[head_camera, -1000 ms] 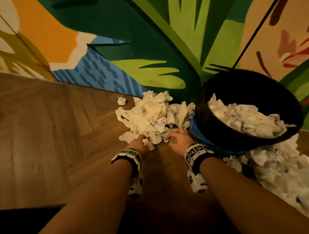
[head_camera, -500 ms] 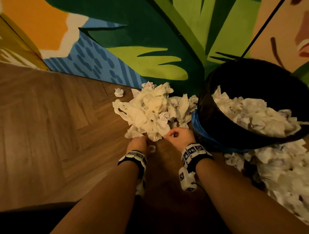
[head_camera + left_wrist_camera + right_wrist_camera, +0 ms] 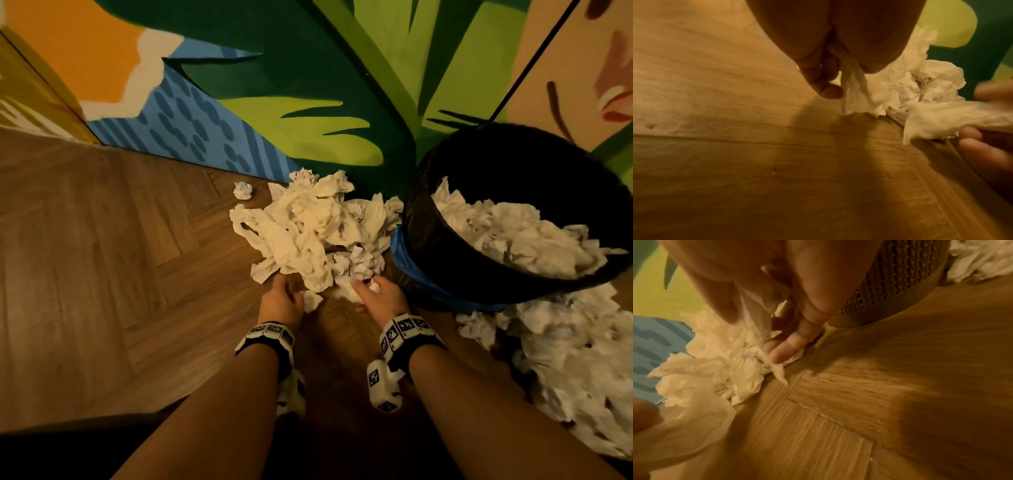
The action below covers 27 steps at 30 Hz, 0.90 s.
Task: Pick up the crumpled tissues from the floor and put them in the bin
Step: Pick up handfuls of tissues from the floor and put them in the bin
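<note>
A heap of crumpled white tissues (image 3: 308, 226) lies on the wooden floor against the painted wall, left of the black bin (image 3: 455, 253). The bin is lined with a black bag and holds many tissues (image 3: 513, 236). My left hand (image 3: 284, 294) is at the heap's near edge, and a strip of tissue (image 3: 855, 91) hangs pinched in its curled fingers. Beside the bin's base, my right hand (image 3: 373, 291) grips a tissue (image 3: 758, 318), fingertips (image 3: 785, 348) resting on more paper.
A second spread of tissues (image 3: 575, 356) covers the floor to the right of the bin. One small paper ball (image 3: 243, 189) lies apart by the wall. The bin's woven side (image 3: 898, 272) stands just behind my right hand. Bare parquet (image 3: 102, 274) stretches left.
Both hands drew back slightly toward me along the heap's near edge and closed on tissue. The head view tilted and moved nearer.
</note>
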### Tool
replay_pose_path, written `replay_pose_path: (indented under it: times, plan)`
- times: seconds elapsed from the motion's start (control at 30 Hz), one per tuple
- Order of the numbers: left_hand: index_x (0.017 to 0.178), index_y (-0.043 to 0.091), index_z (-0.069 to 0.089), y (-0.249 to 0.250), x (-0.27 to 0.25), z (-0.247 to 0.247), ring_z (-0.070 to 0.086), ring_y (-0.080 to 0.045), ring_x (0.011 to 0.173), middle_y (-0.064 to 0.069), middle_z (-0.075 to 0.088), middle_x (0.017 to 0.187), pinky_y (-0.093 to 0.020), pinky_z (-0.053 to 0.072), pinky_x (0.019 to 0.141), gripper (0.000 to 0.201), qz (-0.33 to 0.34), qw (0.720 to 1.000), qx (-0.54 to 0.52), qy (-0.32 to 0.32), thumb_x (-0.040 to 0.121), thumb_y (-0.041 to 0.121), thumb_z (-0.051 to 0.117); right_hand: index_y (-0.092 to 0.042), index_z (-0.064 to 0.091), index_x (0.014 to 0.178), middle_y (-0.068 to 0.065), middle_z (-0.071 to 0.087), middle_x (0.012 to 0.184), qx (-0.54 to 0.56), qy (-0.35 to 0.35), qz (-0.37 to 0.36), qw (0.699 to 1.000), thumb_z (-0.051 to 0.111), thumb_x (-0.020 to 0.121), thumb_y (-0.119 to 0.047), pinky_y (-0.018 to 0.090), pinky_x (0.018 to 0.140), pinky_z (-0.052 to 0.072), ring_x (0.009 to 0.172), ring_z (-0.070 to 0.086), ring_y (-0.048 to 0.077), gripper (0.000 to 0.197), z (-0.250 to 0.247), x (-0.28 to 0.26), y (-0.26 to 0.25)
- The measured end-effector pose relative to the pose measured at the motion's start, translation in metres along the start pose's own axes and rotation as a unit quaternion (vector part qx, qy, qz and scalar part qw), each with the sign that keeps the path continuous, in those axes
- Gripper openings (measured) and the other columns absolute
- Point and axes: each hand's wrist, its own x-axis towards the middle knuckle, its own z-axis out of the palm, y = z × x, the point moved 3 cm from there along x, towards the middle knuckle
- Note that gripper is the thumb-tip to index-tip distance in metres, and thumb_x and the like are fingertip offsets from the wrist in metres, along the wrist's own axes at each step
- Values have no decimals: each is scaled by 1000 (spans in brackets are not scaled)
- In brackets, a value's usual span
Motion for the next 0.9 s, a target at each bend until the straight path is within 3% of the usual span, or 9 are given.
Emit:
replay_pose_path:
  times: [0.1,0.2,0.3,0.43,0.53,0.6,0.67,0.8,0.9]
  plan:
    - [89,20,48,-2,0,0,62,-20,71,-2,61,81,-27,50,54,12,9,1000,-1,-8,90,12,57,-10,55,79,11,66,81,11,6,-5,1000,61,91,-6,34,61,61,60,70,13,15,1,0,3]
    - [88,22,50,-3,1,0,65,-27,71,-6,60,90,-36,58,54,28,5,1000,-23,-9,83,-5,48,-17,54,93,4,60,88,-16,36,-22,999,52,96,-8,35,59,59,63,67,20,9,-4,0,5]
    - [107,23,56,-5,2,1,62,-19,80,-4,58,107,-23,52,57,32,9,1000,-10,4,87,-3,53,-19,54,108,3,59,96,-120,72,-35,990,52,95,-18,32,70,45,85,60,25,13,-11,1,8]
    - [125,22,55,-8,0,3,66,-18,84,-4,67,105,-16,44,64,40,7,1000,7,9,90,6,59,-25,55,97,5,63,88,-144,68,-87,983,59,91,-15,27,65,45,84,63,26,12,-10,-5,3]
    - [117,26,48,-8,-2,-2,65,-24,76,-9,68,97,-28,50,64,26,0,999,-6,39,94,16,52,-36,51,117,7,58,117,-187,45,-123,974,47,89,6,29,72,52,104,60,24,50,-6,-2,-7]
    - [111,30,38,-5,-3,-5,62,-19,65,-7,67,85,-33,53,61,20,24,997,-34,60,96,27,51,-43,38,137,7,36,147,-251,9,-124,960,41,82,18,38,97,50,130,44,27,83,2,3,-15]
    - [118,37,33,2,-1,-4,59,-11,61,1,66,79,-30,49,61,31,78,995,-31,57,95,36,55,-47,25,147,8,15,157,-300,-31,-101,948,40,79,22,39,103,44,139,33,31,98,8,6,-20]
    - [140,51,17,21,5,7,59,-15,83,9,55,96,-29,46,73,66,142,988,62,-29,94,27,58,-44,19,151,10,-1,159,-377,-74,-56,921,49,84,12,39,101,44,139,32,35,92,11,8,-17]
    - [133,40,40,21,10,8,60,-22,101,-1,63,114,-32,46,81,43,124,984,117,-53,95,27,55,-26,28,150,8,6,159,-412,-76,-46,907,55,88,4,38,107,37,141,29,32,74,11,9,-15]
